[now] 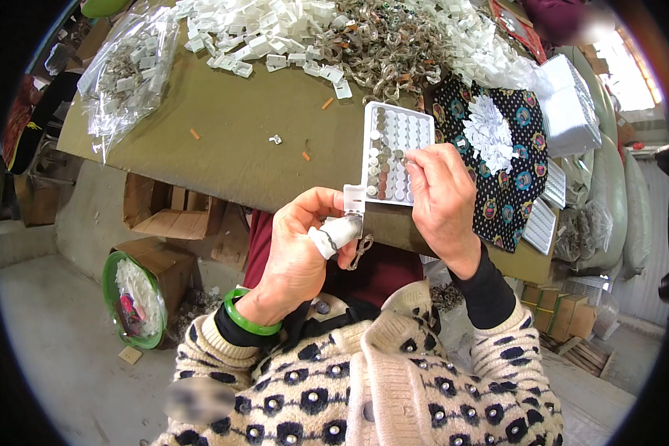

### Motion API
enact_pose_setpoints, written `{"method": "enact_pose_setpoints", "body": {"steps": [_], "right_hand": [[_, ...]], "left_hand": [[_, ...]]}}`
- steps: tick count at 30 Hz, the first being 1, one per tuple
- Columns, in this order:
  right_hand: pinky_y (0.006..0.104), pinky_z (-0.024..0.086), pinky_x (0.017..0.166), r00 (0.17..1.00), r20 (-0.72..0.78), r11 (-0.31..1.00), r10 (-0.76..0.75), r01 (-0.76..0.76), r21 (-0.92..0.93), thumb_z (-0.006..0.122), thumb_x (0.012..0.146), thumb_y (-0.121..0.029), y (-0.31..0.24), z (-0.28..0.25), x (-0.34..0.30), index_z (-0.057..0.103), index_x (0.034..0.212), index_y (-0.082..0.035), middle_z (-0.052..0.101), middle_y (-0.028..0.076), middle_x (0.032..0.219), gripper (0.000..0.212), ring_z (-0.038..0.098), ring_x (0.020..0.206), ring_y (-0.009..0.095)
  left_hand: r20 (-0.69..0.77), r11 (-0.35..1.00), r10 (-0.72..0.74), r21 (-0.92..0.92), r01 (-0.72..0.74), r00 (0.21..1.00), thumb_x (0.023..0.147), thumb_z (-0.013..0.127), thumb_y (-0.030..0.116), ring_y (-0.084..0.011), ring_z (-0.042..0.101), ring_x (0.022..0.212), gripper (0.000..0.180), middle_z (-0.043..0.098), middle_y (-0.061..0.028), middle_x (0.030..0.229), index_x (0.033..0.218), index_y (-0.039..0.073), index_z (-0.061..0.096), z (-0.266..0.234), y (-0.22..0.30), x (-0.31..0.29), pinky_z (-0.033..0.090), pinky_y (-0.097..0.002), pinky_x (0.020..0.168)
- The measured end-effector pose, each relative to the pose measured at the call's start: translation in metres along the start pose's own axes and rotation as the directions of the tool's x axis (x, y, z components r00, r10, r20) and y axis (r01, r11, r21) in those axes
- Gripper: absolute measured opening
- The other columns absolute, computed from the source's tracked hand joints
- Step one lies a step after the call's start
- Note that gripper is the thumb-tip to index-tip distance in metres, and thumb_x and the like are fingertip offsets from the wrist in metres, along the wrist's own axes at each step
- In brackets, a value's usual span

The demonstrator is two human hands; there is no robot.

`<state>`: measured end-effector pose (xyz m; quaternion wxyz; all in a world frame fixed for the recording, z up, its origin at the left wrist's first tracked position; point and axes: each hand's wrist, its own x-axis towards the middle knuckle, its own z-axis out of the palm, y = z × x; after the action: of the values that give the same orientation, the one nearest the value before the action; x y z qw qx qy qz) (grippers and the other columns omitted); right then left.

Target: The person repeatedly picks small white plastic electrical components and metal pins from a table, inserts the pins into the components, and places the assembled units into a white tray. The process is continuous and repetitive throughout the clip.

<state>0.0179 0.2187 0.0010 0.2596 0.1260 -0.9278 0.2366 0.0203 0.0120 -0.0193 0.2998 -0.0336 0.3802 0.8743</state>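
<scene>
At the edge of the table [260, 149], the left hand [296, 241] pinches a small white case [354, 195]. Over the white tray [368, 141], the right hand [444, 197] is nearly pinched; its hold I cannot tell.

At the left, an open cardboard box [169, 224] sits above a brown carton [158, 256] and a green basin [113, 270] holding whitish plastic [143, 286], while at the right bulging pale sacks [636, 215] stand beyond small cardboard boxes [561, 308], below a bright window [641, 63].
</scene>
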Motion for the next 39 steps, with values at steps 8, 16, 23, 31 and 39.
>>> {"method": "enact_pose_setpoints", "body": {"steps": [8, 16, 23, 31, 39], "right_hand": [[0.0379, 0.045, 0.067, 0.996, 0.077, 0.985, -0.04, 0.052, -0.162, 0.071, 0.075, -0.003, 0.018, 0.013, 0.006, 0.063, 0.092, -0.001, 0.051, 0.009, 0.084, 0.019, 0.054, 0.078, 0.027], [0.0366, 0.049, 0.065, 0.994, 0.091, 0.962, 0.061, -0.083, 0.259, 0.067, 0.078, 0.005, -0.004, 0.0, 0.011, 0.063, 0.09, 0.001, 0.06, 0.011, 0.084, 0.013, 0.059, 0.074, 0.029], [0.0344, 0.048, 0.063, 0.996, -0.08, 0.948, -0.046, 0.069, 0.312, 0.072, 0.073, 0.006, -0.036, 0.0, 0.0, 0.064, 0.092, 0.0, 0.06, 0.011, 0.086, 0.021, 0.058, 0.073, 0.026], [0.0338, 0.046, 0.062, 0.98, -0.139, 0.954, -0.144, 0.175, 0.243, 0.073, 0.073, 0.006, -0.041, 0.003, -0.006, 0.064, 0.094, 0.0, 0.059, 0.012, 0.087, 0.024, 0.056, 0.071, 0.027], [0.0311, 0.049, 0.065, 0.993, 0.034, 0.932, -0.11, 0.092, 0.35, 0.071, 0.078, 0.005, -0.044, -0.009, -0.003, 0.062, 0.092, 0.0, 0.061, 0.013, 0.087, 0.018, 0.059, 0.074, 0.026]], "left_hand": [[0.083, 0.999, 0.013, -0.036, -0.01, 0.996, 0.091, 0.064, 0.013, -0.024, 0.07, 0.082, 0.03, 0.064, -0.0244, 0.116, 0.117, 0.0, 0.059, -0.004, 0.003, 0.008, 0.056, -0.0283, 0.058], [0.17, 0.99, 0.031, -0.138, -0.007, 0.985, 0.093, 0.063, 0.017, -0.0326, 0.069, 0.101, 0.035, 0.061, -0.0275, 0.122, 0.125, 0.004, 0.058, -0.009, 0.005, 0.013, 0.057, -0.0287, 0.058], [0.097, 0.986, 0.027, -0.167, -0.011, 0.995, 0.093, 0.062, 0.011, -0.0263, 0.071, 0.09, 0.029, 0.067, -0.0191, 0.108, 0.121, 0.005, 0.06, -0.008, -0.001, 0.011, 0.052, -0.0241, 0.051], [0.107, 0.978, 0.036, -0.208, -0.013, 0.994, 0.091, 0.064, 0.005, -0.0146, 0.066, 0.07, 0.025, 0.068, -0.011, 0.093, 0.116, 0.001, 0.062, -0.004, -0.002, 0.002, 0.046, -0.0208, 0.048], [0.028, 0.989, 0.044, -0.144, -0.039, 0.999, 0.088, 0.066, 0.007, -0.0091, 0.054, 0.056, 0.025, 0.064, -0.0059, 0.081, 0.112, 0.002, 0.065, 0.0, -0.004, -0.005, 0.041, -0.0207, 0.048]]}}
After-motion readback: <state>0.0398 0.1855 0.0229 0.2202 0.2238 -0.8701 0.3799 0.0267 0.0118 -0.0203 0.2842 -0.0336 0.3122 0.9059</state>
